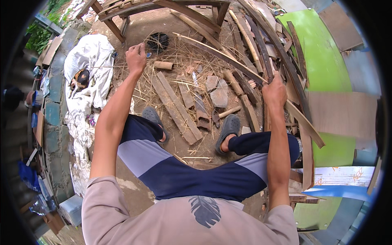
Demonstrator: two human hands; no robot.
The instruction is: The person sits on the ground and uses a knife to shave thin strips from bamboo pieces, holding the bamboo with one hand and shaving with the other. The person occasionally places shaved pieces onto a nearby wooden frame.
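My right hand [275, 92] is closed around a long bamboo strip [228, 58]. The strip slants from the upper middle down to the hand, and a wider length seems to carry on past it to the lower right. A dark, narrow length [262, 49] reaches from the pile to the same hand; whether I grip it too is unclear. My left hand [136, 59] is raised at the upper left with its fingers curled together. A thin pale sliver [107, 67] runs up to that hand, but what its fingers hold cannot be made out.
Wooden planks [173, 108], a cut bamboo piece [163, 65], stones [219, 94] and straw litter the ground between my feet. A wooden bench [163, 5] stands ahead. At left, a calico cat [80, 79] lies on white cloth [96, 53]. Green boards [322, 53] line the right.
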